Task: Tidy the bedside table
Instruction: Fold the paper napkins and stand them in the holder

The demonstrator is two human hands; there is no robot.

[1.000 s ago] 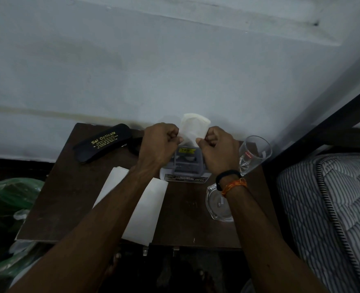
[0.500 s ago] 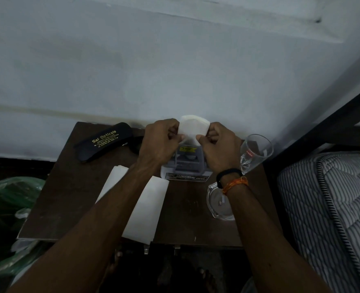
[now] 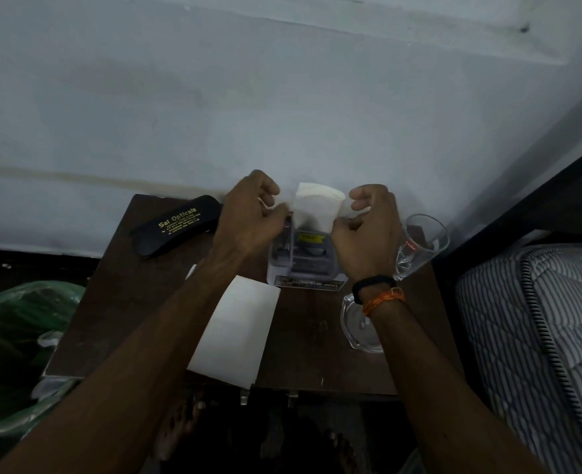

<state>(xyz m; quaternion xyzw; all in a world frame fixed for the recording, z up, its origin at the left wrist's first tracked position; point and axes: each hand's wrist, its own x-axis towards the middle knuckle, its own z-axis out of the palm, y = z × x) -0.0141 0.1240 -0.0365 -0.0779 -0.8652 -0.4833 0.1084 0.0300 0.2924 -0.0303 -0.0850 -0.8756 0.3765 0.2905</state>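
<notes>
On the dark wooden bedside table (image 3: 139, 302), against the wall, stands a grey tissue box (image 3: 305, 265) with a yellow label. A white tissue (image 3: 317, 208) sticks up out of its top. My left hand (image 3: 248, 217) pinches the tissue's left edge, with a bit of white showing between its fingers. Low on the tissue's right edge, the thumb and a finger of my right hand (image 3: 368, 234) hold it, while the index finger is lifted away. That wrist wears a black band and an orange thread.
A black spectacle case (image 3: 176, 225) lies at the back left and a white sheet of paper (image 3: 238, 330) at the front. A drinking glass (image 3: 423, 244) and a glass ashtray (image 3: 358, 323) sit on the right, beside a striped mattress (image 3: 539, 336). A green bag (image 3: 19, 323) lies left of the table.
My hands have drawn apart on either side of the tissue, and their upper fingers have loosened. The tissue now stands wider and fuller above the box.
</notes>
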